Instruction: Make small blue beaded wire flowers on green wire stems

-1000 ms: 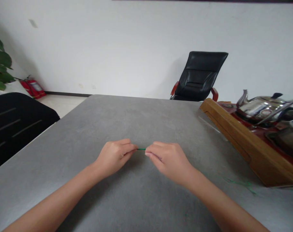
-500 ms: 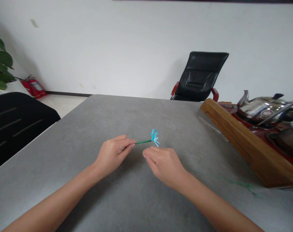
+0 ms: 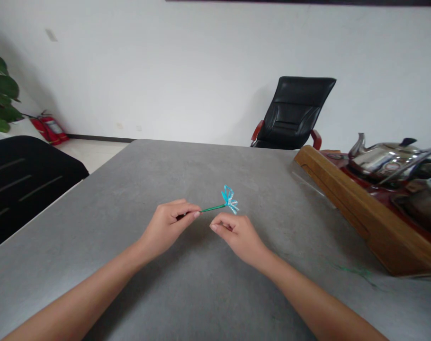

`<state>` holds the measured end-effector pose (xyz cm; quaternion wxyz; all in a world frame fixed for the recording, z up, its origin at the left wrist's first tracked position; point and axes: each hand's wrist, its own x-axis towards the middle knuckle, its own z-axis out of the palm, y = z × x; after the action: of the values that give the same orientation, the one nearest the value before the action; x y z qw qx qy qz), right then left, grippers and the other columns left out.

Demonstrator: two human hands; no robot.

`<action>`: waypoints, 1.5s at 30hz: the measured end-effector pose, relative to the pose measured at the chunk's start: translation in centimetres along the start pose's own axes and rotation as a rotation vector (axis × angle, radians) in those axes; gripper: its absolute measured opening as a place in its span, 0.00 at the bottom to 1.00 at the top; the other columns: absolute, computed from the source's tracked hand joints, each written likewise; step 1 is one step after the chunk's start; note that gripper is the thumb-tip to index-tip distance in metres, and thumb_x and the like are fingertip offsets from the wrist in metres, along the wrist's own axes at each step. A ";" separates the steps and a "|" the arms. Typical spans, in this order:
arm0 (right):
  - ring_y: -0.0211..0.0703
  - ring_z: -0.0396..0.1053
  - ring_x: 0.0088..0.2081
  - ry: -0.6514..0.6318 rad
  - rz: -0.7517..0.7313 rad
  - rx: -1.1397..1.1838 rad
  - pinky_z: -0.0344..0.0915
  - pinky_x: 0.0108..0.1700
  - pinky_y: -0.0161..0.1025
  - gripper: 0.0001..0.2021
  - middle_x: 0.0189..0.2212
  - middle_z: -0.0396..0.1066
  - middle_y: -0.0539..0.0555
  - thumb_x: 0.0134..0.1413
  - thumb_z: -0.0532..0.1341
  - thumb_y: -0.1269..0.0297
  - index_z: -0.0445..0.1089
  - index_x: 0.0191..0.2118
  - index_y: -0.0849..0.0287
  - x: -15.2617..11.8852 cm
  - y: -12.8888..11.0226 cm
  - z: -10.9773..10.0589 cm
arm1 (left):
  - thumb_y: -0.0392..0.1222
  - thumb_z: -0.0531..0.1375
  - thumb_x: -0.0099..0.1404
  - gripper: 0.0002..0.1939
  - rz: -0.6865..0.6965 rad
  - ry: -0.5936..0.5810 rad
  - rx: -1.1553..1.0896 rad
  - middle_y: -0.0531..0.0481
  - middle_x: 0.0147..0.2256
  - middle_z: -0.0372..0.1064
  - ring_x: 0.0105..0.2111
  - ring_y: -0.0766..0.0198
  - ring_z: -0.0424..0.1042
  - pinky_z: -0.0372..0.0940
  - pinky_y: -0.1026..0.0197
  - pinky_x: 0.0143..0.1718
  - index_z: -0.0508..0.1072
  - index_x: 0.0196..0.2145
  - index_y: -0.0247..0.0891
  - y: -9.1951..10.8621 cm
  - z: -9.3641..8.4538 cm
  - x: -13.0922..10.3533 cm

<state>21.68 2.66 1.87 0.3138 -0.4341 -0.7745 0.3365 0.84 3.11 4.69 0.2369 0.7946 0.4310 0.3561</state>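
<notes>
A small craft flower (image 3: 230, 201) with light blue, glittery looped petals and a green wrapped stem is held above the grey table. My left hand (image 3: 171, 222) pinches the stem's lower end between thumb and fingers, and the blossom points to the right, slightly up. Just below and in front of the petals, my right hand (image 3: 238, 234) is closed with thumb and forefinger pressed together. Whether anything thin sits in that pinch is too small to see. The right hand appears apart from the flower.
Loose green threads (image 3: 357, 271) lie on the grey table (image 3: 158, 166) at right. Beside them stands a wooden tea tray (image 3: 364, 222) bearing a steel kettle (image 3: 386, 161). A black office chair (image 3: 297, 111) is behind the table; another black chair (image 3: 27, 180) is at left.
The flower has shifted slightly right and up, and its petals show more spread. My right hand has turned a little, showing more of its thumb and curled fingers.
</notes>
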 end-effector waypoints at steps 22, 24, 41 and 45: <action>0.34 0.58 0.23 -0.072 0.237 0.545 0.54 0.28 0.33 0.15 0.20 0.64 0.47 0.41 0.67 0.53 0.72 0.25 0.61 1.5 2.4 -1.3 | 0.39 0.50 0.70 0.13 0.255 -0.408 0.142 0.50 0.29 0.67 0.29 0.68 0.67 0.58 0.67 0.31 0.75 0.40 0.39 0.4 0.2 -0.5; 0.33 0.58 0.23 -0.078 0.236 0.561 0.53 0.28 0.33 0.14 0.20 0.64 0.46 0.41 0.67 0.54 0.72 0.25 0.62 1.4 2.3 -1.4 | 0.39 0.49 0.71 0.14 0.268 -0.424 0.184 0.50 0.29 0.67 0.28 0.68 0.67 0.58 0.67 0.31 0.74 0.41 0.39 0.4 0.2 -0.5; 0.34 0.56 0.22 -0.016 0.090 0.256 0.50 0.25 0.33 0.09 0.19 0.63 0.46 0.50 0.61 0.61 0.73 0.26 0.61 1.2 0.6 -2.7 | 0.40 0.47 0.71 0.15 0.274 -0.406 0.471 0.53 0.27 0.65 0.26 0.68 0.66 0.54 0.66 0.27 0.74 0.38 0.40 0.2 0.3 -0.5; 0.33 0.59 0.24 0.076 -0.096 -0.019 0.52 0.28 0.32 0.08 0.21 0.65 0.47 0.55 0.59 0.66 0.73 0.27 0.59 0.7 -0.7 -3.1 | 0.39 0.48 0.71 0.14 0.249 -0.349 0.498 0.53 0.28 0.66 0.26 0.68 0.67 0.54 0.66 0.26 0.74 0.40 0.40 -0.1 0.3 -0.6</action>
<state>23.43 3.75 4.36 0.3546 -0.4119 -0.7851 0.2970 0.74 2.66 4.23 0.0602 0.9238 0.3570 0.1243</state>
